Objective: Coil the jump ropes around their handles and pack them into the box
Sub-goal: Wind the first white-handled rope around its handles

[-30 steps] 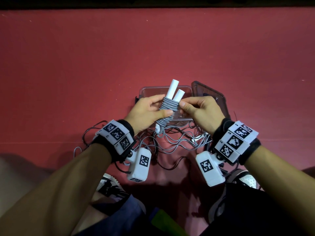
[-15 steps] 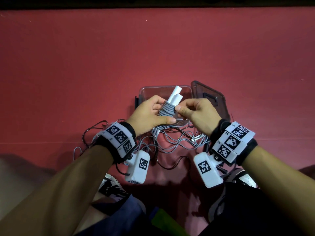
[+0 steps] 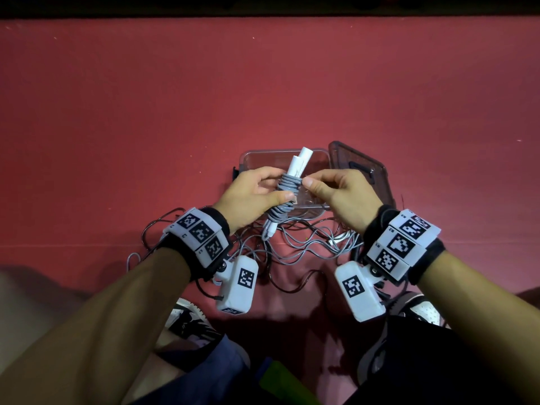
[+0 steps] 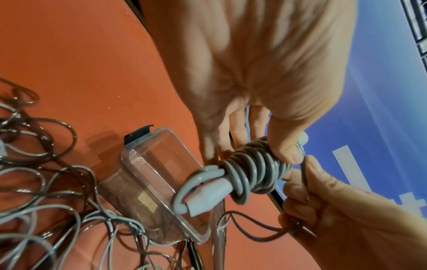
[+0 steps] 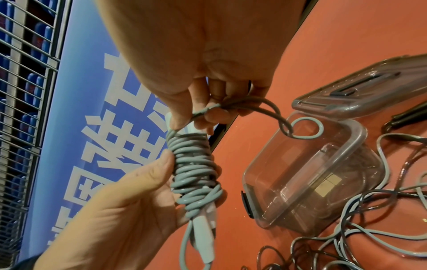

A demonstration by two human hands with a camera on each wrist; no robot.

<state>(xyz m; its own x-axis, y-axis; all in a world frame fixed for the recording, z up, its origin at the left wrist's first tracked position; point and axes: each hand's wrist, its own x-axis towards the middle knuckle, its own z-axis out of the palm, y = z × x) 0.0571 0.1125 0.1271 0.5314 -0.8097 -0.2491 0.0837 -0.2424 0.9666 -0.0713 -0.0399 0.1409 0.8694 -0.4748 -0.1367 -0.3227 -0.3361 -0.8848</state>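
Note:
A grey jump rope [image 3: 285,197] is coiled in many turns around its two white handles [image 3: 298,165], held just above the clear plastic box [image 3: 254,159]. My left hand [image 3: 257,197] grips the coiled bundle [image 4: 254,169], thumb pressed on the turns. My right hand [image 3: 336,191] pinches the rope's loose end [image 5: 242,106] beside the top of the coil [image 5: 194,164]. The box [image 5: 312,173] sits on the red floor and looks empty.
The box's dark lid [image 3: 359,168] leans at its right side. A tangle of loose grey and dark ropes [image 3: 306,244] lies on the floor between my wrists, in front of the box. My shoes [image 3: 190,320] are near the bottom edge.
The bundle tilted away and back toward upright while my right hand kept the rope end at the coil's top. Both hands stayed over the box.

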